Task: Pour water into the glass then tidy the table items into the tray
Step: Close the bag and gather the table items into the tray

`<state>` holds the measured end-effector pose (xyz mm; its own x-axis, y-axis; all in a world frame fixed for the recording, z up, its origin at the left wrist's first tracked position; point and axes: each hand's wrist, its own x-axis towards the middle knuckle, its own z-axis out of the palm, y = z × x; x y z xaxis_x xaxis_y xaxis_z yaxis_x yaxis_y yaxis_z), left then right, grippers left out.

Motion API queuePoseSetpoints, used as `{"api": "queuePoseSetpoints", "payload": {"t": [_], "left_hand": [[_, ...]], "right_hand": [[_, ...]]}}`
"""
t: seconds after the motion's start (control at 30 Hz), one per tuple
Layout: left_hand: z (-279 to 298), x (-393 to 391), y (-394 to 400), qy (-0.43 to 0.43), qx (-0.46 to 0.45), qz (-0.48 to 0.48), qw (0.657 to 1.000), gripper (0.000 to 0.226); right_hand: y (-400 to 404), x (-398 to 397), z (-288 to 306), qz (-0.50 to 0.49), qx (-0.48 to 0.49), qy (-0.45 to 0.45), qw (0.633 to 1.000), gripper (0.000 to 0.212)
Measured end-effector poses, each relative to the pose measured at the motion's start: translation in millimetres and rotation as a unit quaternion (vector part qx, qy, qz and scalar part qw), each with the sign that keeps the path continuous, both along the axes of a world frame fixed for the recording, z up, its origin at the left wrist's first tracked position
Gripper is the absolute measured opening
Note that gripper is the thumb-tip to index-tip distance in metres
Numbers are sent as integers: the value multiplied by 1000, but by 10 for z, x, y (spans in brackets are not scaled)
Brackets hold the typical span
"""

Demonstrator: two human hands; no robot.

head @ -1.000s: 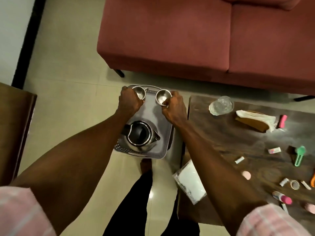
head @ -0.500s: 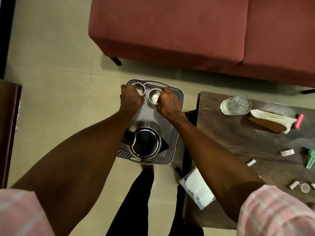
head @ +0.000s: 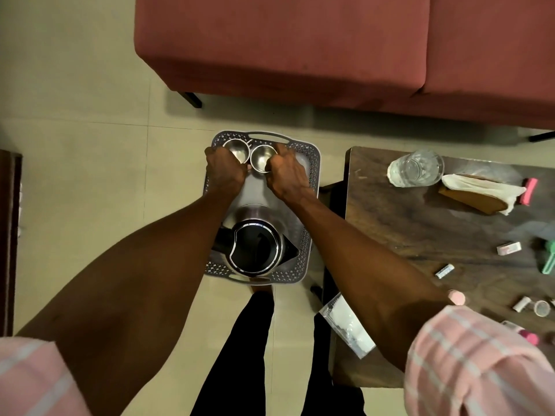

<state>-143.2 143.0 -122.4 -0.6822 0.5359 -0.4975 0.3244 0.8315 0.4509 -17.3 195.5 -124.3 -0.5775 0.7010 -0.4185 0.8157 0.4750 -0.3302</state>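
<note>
A grey perforated tray [head: 313, 163] sits low over the tiled floor, left of the wooden table [head: 420, 229]. Two small steel cups stand side by side at its far end. My left hand [head: 225, 169] grips the left steel cup [head: 238, 150]. My right hand [head: 285, 172] grips the right steel cup [head: 262, 157]. A steel kettle [head: 255, 244] with its lid open fills the near end of the tray. A clear glass [head: 416, 168] stands on the table's far left corner.
A red sofa [head: 300, 49] runs across the back. On the table lie a brown holder with white tissue [head: 480, 190], a pink clip [head: 530, 190], a green clip [head: 549, 259], several small tubes and caps, and a white plastic packet [head: 348, 325] at the near edge. My legs stand below the tray.
The view has shifted, so tray and table sit further right and lower. Both hands stay on the two steel cups at the tray's far end.
</note>
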Motion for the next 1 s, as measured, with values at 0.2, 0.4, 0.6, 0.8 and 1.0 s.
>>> {"api": "queuePoseSetpoints", "payload": {"t": [0.2,0.4,0.6,0.8,1.0], "left_hand": [[68,24,-41,-3,3,-5,1000,45],[455,214,-36,25,20,-9,999,37],[906,653,9,0,19,-13,1000,51],[1204,1636,132,-61,67,-65,994,32],[1186,2544,70,-100,70,-83,989,46]], "right_hand": [[-46,53,0,-25,-11,11,1000,23],[-225,249,273,-63,3,49,997,56],[-381,746,688,-154,6,95,984,54],[-495,1509,1068,-253,2,176,951,45],[-661,2399,1209,-324,21,180,928,50]]}}
